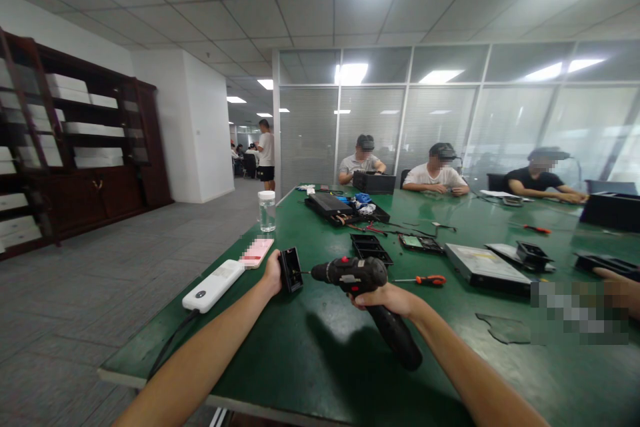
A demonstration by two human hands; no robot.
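My left hand (273, 272) grips a small black plastic box (292, 269) by its left side, its open face turned to the right. My right hand (376, 299) is wrapped round the handle of a black power drill (350, 273), which is held level above the table. The drill's thin bit points left and reaches the box's open side; whether its tip touches a screw is too small to tell. Behind the drill lies a black tray with compartments (371, 249). A screwdriver with an orange and black handle (431, 280) rests to the right of the drill.
On the green table (280, 360) are a white power bank (214, 285) with a cable, a pink phone (258, 252), a clear jar (267, 213), a silver drive (486, 268) and a glass-like shard (505, 329). Several people sit opposite; a hand (617, 290) shows at right.
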